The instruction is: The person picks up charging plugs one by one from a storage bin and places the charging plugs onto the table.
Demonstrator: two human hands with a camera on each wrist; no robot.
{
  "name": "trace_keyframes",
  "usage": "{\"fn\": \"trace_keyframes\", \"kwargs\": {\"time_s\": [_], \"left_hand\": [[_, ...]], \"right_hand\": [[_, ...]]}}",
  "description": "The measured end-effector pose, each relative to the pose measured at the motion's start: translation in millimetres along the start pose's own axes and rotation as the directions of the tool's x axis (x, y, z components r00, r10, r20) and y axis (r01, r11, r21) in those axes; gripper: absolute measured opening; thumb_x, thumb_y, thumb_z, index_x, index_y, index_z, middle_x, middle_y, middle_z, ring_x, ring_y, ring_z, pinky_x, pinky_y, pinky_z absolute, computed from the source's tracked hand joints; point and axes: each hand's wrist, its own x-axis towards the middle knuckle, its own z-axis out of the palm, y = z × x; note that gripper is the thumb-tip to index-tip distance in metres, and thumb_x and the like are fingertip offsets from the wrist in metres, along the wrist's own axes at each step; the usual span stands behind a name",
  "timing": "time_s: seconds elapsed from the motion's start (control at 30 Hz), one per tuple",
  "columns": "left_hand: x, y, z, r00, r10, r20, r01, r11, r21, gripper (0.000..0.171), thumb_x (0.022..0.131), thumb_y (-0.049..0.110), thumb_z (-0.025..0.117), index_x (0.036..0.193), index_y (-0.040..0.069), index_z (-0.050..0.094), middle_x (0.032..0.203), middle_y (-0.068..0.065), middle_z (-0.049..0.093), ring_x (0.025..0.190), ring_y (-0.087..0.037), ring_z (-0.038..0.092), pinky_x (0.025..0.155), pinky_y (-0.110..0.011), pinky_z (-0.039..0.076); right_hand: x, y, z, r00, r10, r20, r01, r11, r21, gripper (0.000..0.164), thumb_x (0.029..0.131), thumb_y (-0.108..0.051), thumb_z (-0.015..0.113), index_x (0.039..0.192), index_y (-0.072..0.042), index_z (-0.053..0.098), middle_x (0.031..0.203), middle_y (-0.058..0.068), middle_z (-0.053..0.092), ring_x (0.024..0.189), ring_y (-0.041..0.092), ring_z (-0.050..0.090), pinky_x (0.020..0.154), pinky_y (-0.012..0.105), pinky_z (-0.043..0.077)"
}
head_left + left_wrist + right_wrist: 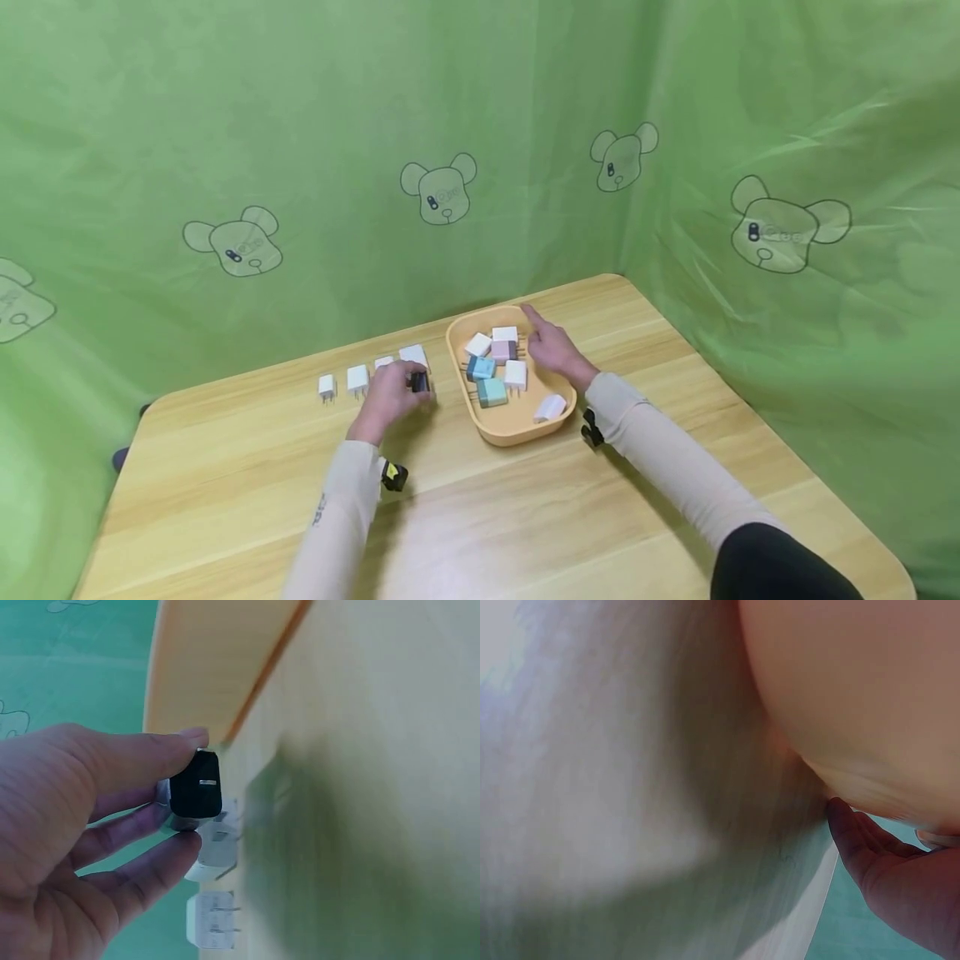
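Observation:
My left hand (392, 392) pinches a black charger plug (419, 382) between thumb and fingers. Up close in the left wrist view, the black charger plug (196, 787) shows a metal prong, with the thumb above and fingers below. An orange tray (517, 436) stands to its right, holding several charger plugs, among them a blue one (481, 368), a teal one (492, 392), a purple one (504, 351) and white ones. My right hand (558, 352) grips the tray's right side; in the right wrist view its fingers (855, 836) lie along the outer wall and the thumb tip reaches the rim.
Left of the tray, several white charger plugs stand in a row along the table's back edge, including a small one (326, 387) and a larger one (357, 379). A green curtain (337, 167) with bear-head drawings hangs behind the wooden table (247, 475).

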Motion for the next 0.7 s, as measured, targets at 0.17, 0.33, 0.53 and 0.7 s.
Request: {"fn": "trace_keyframes", "kwargs": {"time_s": [0.17,0.33,0.53,0.7], "left_hand": [[-2.3,-1.9,5.9,0.999,-0.012,0.030,0.012,1.000,0.016,0.055,0.077,0.012,0.087,0.127,0.001,0.067,0.124,-0.024,0.069,0.104,-0.036,0.070,0.089,-0.041,0.062],[-2.7,-3.9,12.7,1.000,-0.009,0.016,0.008,0.998,0.056,0.054,0.074,0.016,0.090,0.122,0.001,0.070,0.118,-0.020,0.071,0.102,-0.032,0.067,0.091,-0.043,0.060],[-1.3,-9.5,19.4,1.000,0.009,0.019,-0.011,0.995,0.103,0.052,0.074,0.021,0.090,0.118,0.001,0.071,0.113,-0.016,0.072,0.097,-0.028,0.064,0.085,-0.039,0.058],[-2.4,-10.5,19.6,0.999,0.025,0.020,-0.028,0.991,0.133,0.055,0.075,0.024,0.090,0.121,0.001,0.070,0.115,-0.017,0.070,0.095,-0.026,0.063,0.083,-0.038,0.059]], "right_hand": [[0.5,-0.5,0.4,1.000,0.005,0.001,-0.005,1.000,0.004,0.068,0.100,-0.013,0.032,0.164,-0.023,0.010,0.168,0.015,0.026,0.132,0.037,0.052,0.126,0.052,0.030],[1.1,-0.5,0.1,1.000,0.000,0.004,0.000,1.000,0.000,0.067,0.101,-0.013,0.031,0.164,-0.019,0.011,0.167,0.017,0.027,0.132,0.037,0.052,0.125,0.052,0.031],[0.1,-0.9,-0.5,1.000,0.003,0.004,-0.003,1.000,0.008,0.068,0.100,-0.012,0.032,0.164,-0.020,0.012,0.168,0.015,0.026,0.139,0.037,0.047,0.126,0.050,0.029],[0.1,-2.5,-1.1,1.000,0.000,0.008,0.000,1.000,0.004,0.068,0.100,-0.012,0.032,0.164,-0.018,0.011,0.168,0.016,0.025,0.135,0.038,0.050,0.125,0.051,0.032]]}}
